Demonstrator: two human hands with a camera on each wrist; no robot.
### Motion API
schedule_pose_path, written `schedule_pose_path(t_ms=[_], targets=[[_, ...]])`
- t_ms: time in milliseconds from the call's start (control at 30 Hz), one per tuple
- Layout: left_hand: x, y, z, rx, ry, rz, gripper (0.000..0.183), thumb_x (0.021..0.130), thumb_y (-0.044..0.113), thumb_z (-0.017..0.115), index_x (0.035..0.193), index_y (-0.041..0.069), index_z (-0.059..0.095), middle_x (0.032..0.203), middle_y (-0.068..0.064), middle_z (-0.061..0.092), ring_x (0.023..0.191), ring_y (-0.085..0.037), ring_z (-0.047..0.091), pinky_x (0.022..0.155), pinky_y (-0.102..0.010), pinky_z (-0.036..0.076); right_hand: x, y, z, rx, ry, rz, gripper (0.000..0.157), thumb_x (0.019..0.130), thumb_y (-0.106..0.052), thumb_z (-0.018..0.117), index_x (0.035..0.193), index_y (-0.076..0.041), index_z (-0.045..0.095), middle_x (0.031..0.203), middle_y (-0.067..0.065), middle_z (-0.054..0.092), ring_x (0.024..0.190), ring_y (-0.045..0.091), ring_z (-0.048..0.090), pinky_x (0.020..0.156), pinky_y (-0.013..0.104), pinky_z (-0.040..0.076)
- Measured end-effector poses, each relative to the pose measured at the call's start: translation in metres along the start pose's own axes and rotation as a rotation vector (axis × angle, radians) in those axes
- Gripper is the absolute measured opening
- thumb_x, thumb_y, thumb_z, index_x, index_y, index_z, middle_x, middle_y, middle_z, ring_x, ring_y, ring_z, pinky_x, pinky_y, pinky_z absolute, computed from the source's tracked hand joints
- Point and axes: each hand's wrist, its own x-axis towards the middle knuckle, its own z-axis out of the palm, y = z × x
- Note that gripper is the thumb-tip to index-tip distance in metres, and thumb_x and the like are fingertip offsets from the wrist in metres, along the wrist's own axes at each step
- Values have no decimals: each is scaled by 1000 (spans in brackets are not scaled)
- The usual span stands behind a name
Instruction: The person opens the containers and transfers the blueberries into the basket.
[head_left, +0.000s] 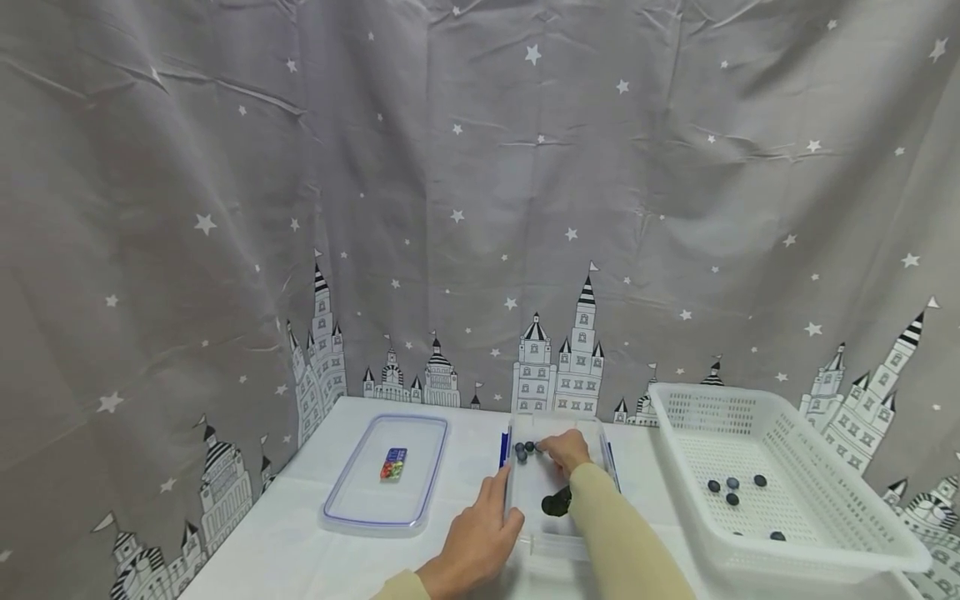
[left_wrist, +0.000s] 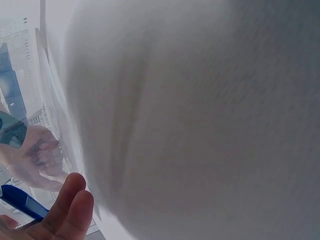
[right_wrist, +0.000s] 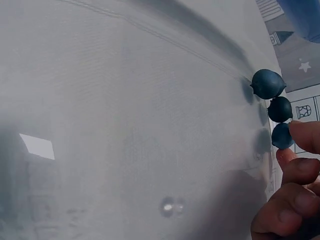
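Plainly, my head view shows a white-covered table (head_left: 285,533) against a grey curtain (head_left: 480,167) printed with white stars and castles. The right wrist, with a black rounded device (head_left: 557,502) on it, covers part of a clear plastic rectangular container (head_left: 528,500). At its far left corner I see a few small, dark blue berries; the right hand (head_left: 568,450) reaches in and pinches a dark blue round berry (head_left: 538,447) there. The left hand (head_left: 480,533) touches the container's left side, fingers extended, thumb spread apart. To the left lies a flat clear lid (head_left: 360,492) with a blue rim and a small colourful label (head_left: 393,464). To the right, a white perforated basket (head_left: 825,483) holds loose berries (head_left: 732,483), one mostly hidden by the near wall.

From the left wrist, a blurred pale surface fills most of my view. Fingertips and a blue plastic latch (left_wrist: 22,200) sit low at the left, cut off by the edge, with the right hand showing through clear plastic.

From the right wrist, thumb and finger hold the berry beside two others in a row; the frame crops the hand.
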Motion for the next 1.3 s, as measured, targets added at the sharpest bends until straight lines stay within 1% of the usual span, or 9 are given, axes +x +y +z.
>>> schedule_pose_path(t_ms=[100, 200, 500, 667, 800, 1033, 1133, 1200, 1300], targets=[[0, 0, 1, 7, 12, 6, 66, 97, 35, 46, 156, 7, 33, 133, -7, 53, 71, -14, 54, 63, -36, 48, 0, 0, 0, -28, 13, 0, 38, 81, -17, 76, 106, 8, 61, 73, 6, 53, 61, 16, 49, 52, 27, 41], [0, 0, 1, 8, 21, 11, 66, 97, 35, 46, 156, 7, 33, 132, -7, 53, 70, -14, 54, 62, -35, 47, -1, -1, 0, -48, 26, -4, 45, 81, -18, 77, 111, 11, 61, 77, 9, 56, 63, 18, 52, 53, 27, 43], [-1, 0, 1, -1, 14, 3, 66, 97, 35, 47, 156, 7, 33, 131, -7, 53, 71, -14, 55, 63, -37, 48, -6, -1, 0, -82, 39, -9, 49, 81, -18, 77, 114, 15, 60, 85, 15, 59, 70, 23, 57, 56, 29, 45], [-1, -1, 2, -1, 10, 4, 66, 97, 36, 46, 155, 7, 33, 134, -8, 53, 70, -14, 54, 62, -36, 48, -5, -1, -1, -103, 41, -55, 51, 79, -16, 78, 112, 18, 60, 90, 19, 62, 77, 28, 59, 64, 36, 52], [0, -1, 2, -2, 9, 0, 67, 97, 37, 46, 155, 7, 33, 136, -8, 52, 69, -14, 53, 62, -37, 48, -5, -3, -4, -112, 36, -85, 52, 77, -14, 77, 112, 19, 60, 92, 21, 62, 82, 31, 60, 73, 42, 55], [2, 1, 2, 0, -13, -20, 67, 97, 37, 45, 155, 7, 33, 135, -8, 52, 71, -15, 53, 64, -37, 49, -6, -8, -11, -127, 2, -70, 55, 79, -16, 76, 118, 18, 58, 102, 22, 64, 90, 32, 60, 83, 46, 54], [2, 0, 1, 6, -10, -19, 67, 96, 37, 46, 155, 7, 33, 135, -8, 52, 71, -15, 53, 64, -38, 49, -5, -10, -12, -127, -12, -75, 55, 80, -18, 76, 119, 17, 59, 106, 23, 65, 91, 31, 59, 82, 45, 55], [2, 0, 1, 5, -13, -19, 68, 96, 37, 46, 155, 7, 33, 134, -7, 52, 71, -15, 53, 64, -38, 49, -4, -10, -13, -138, -17, -90, 53, 80, -19, 75, 117, 16, 60, 106, 23, 65, 89, 30, 59, 78, 44, 55], [1, 0, 0, 0, -20, -22, 68, 96, 37, 46, 155, 7, 33, 134, -8, 52, 71, -15, 52, 64, -37, 48, -5, -13, -15, -164, -17, -105, 47, 80, -21, 76, 110, 13, 64, 99, 18, 64, 81, 26, 57, 69, 38, 53]])
